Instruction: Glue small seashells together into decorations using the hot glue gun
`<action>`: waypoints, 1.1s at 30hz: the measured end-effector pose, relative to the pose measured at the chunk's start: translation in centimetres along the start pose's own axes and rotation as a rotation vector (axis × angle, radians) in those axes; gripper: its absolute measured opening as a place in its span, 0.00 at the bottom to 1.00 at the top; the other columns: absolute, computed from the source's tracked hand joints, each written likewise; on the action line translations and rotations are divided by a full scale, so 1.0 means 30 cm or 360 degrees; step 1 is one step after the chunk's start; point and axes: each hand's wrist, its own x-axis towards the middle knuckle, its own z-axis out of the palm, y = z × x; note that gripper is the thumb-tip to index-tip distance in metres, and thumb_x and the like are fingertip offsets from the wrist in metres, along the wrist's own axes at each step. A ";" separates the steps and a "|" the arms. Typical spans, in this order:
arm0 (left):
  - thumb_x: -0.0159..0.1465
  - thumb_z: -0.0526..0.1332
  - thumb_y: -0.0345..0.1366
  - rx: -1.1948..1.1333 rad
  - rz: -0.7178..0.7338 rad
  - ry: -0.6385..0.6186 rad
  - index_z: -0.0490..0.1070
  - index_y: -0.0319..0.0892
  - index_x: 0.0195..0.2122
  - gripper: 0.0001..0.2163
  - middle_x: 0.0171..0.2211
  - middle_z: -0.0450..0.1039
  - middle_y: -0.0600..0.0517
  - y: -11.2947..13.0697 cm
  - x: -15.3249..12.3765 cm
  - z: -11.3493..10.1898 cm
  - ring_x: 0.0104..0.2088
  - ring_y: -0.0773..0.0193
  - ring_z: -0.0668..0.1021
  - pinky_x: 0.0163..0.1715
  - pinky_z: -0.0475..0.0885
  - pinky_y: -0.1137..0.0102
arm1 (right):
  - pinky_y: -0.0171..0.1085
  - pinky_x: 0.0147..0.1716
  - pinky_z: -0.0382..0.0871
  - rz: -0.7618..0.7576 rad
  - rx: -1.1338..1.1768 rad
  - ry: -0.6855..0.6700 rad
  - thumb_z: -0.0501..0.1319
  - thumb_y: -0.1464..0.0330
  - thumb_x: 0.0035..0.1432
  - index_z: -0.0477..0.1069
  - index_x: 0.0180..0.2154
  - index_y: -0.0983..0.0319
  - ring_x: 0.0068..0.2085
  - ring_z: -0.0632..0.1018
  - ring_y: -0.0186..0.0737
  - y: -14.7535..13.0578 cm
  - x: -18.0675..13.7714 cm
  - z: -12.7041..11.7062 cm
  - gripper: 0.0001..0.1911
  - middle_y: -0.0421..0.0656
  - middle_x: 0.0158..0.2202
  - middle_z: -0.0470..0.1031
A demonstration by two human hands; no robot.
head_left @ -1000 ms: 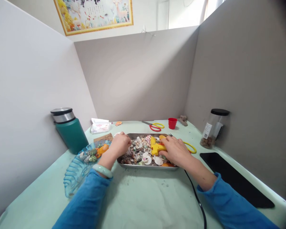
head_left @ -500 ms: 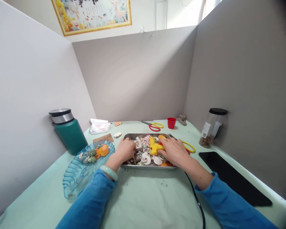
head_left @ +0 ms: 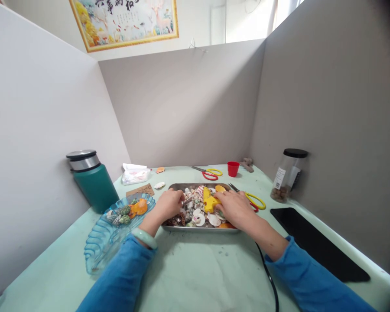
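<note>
A metal tray full of seashells lies in front of me. My right hand is closed round a yellow glue gun, which rests over the shells on the tray's right side. A black cord runs from under that hand toward me. At the tray's left end, my left hand curls its fingers down over the rim among the shells; whatever they grip is hidden. Beside my left forearm stands a blue leaf-shaped glass dish with green-grey shells and an orange shell in it.
A green bottle stands at the left, a lidded jar at the right above a black phone-like slab. Scissors lie right of the tray. Behind it are more scissors, a red cup and a plastic packet.
My left hand has shifted slightly left, and dark shells beside it show more. My right hand stays on the glue gun. The whole view has tilted a little.
</note>
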 end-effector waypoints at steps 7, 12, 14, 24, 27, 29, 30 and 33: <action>0.64 0.58 0.41 -0.0370 -0.0043 0.0002 0.73 0.39 0.39 0.11 0.36 0.76 0.50 -0.035 0.000 -0.012 0.37 0.62 0.77 0.42 0.71 0.60 | 0.51 0.47 0.65 -0.0085 0.0241 0.0090 0.58 0.65 0.62 0.71 0.45 0.63 0.45 0.74 0.45 0.025 0.004 0.005 0.11 0.45 0.43 0.74; 0.63 0.59 0.40 -0.0672 -0.0117 0.0031 0.73 0.38 0.36 0.10 0.38 0.75 0.50 -0.043 0.007 0.001 0.39 0.62 0.77 0.42 0.72 0.61 | 0.49 0.47 0.61 -0.0084 0.0678 0.0286 0.54 0.67 0.63 0.72 0.47 0.61 0.47 0.73 0.53 0.059 0.003 -0.017 0.13 0.50 0.43 0.76; 0.64 0.59 0.39 -0.0842 -0.0169 0.0073 0.72 0.38 0.37 0.09 0.38 0.74 0.50 -0.045 0.012 0.005 0.38 0.62 0.76 0.41 0.72 0.62 | 0.46 0.47 0.61 -0.0073 0.0927 0.0358 0.53 0.66 0.63 0.71 0.47 0.59 0.47 0.73 0.50 0.072 0.006 -0.020 0.14 0.48 0.45 0.75; 0.56 0.64 0.31 -0.2278 -0.0238 0.0095 0.68 0.38 0.32 0.05 0.21 0.71 0.55 -0.008 0.005 0.003 0.23 0.68 0.76 0.27 0.74 0.71 | 0.36 0.25 0.67 0.0044 0.2224 0.0426 0.64 0.56 0.52 0.71 0.36 0.61 0.26 0.71 0.37 0.037 0.017 -0.006 0.16 0.40 0.28 0.72; 0.53 0.66 0.30 -0.2648 -0.0184 0.0026 0.68 0.37 0.31 0.07 0.23 0.70 0.54 0.001 0.000 0.001 0.23 0.69 0.76 0.26 0.74 0.73 | 0.36 0.27 0.67 0.0008 0.2494 0.0477 0.60 0.55 0.56 0.67 0.24 0.61 0.25 0.68 0.35 0.022 0.009 -0.009 0.17 0.38 0.22 0.65; 0.53 0.67 0.29 -0.2833 -0.0156 -0.0028 0.69 0.36 0.31 0.07 0.23 0.70 0.54 0.002 0.002 0.003 0.23 0.70 0.76 0.25 0.74 0.74 | 0.36 0.29 0.67 -0.0026 0.2625 0.0480 0.59 0.54 0.57 0.65 0.22 0.60 0.26 0.69 0.36 0.017 0.004 -0.011 0.19 0.39 0.22 0.65; 0.53 0.67 0.29 -0.2909 -0.0147 -0.0055 0.70 0.36 0.31 0.07 0.23 0.70 0.54 0.002 0.004 0.006 0.23 0.70 0.76 0.25 0.74 0.74 | 0.36 0.29 0.66 -0.0045 0.2673 0.0452 0.60 0.55 0.57 0.65 0.21 0.60 0.26 0.69 0.36 0.015 0.001 -0.010 0.19 0.39 0.22 0.66; 0.54 0.66 0.27 -0.3084 -0.0127 -0.0118 0.71 0.35 0.32 0.06 0.23 0.70 0.53 0.004 0.009 0.016 0.22 0.71 0.75 0.24 0.74 0.75 | 0.36 0.27 0.65 -0.0101 0.2767 0.0280 0.64 0.58 0.53 0.65 0.20 0.60 0.24 0.68 0.35 0.007 -0.005 0.000 0.17 0.38 0.19 0.65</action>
